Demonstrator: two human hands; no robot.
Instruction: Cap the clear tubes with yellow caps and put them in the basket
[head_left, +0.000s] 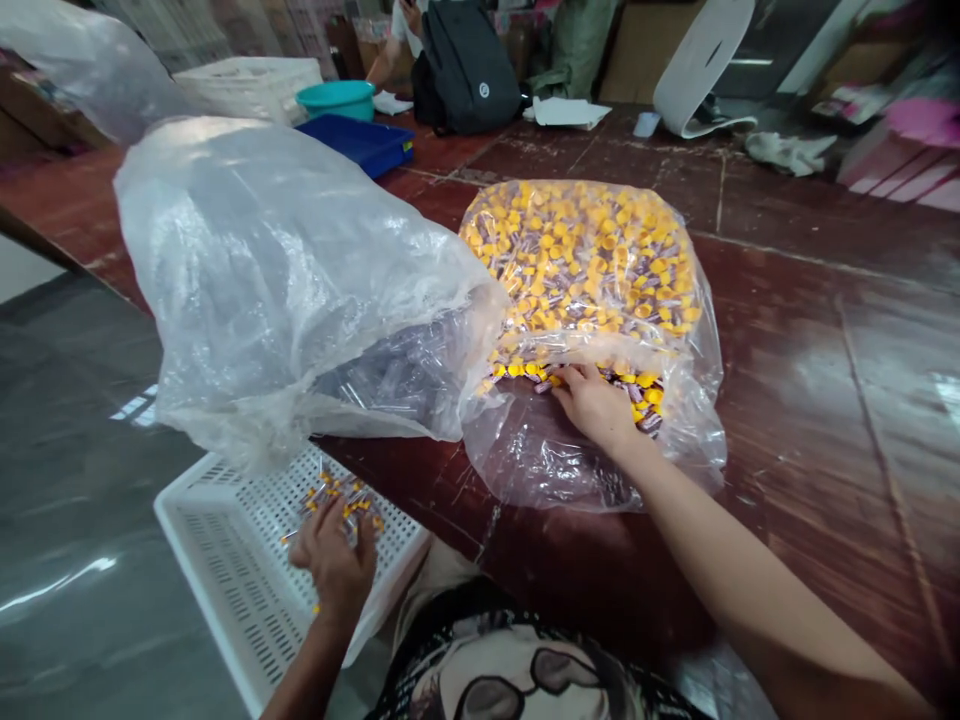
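Note:
My right hand reaches into the mouth of a clear plastic bag full of small yellow-capped pieces with purplish printed bodies. Its thumb and fingertips come together at one such piece by the bag's opening. Lower left, my left hand is over a white perforated basket, thumb and fingers apart. Just beyond its fingertips lies a small pile of slim, yellow-ended pieces; the fingers partly hide it. A large cloudy plastic bag lies beside the clear one, its mouth showing clear, tube-like pieces.
The bags rest on a worn dark-red surface, with the basket below its edge. Behind are a blue tray, a turquoise basin, a white crate and a dark backpack. Part of another person shows there.

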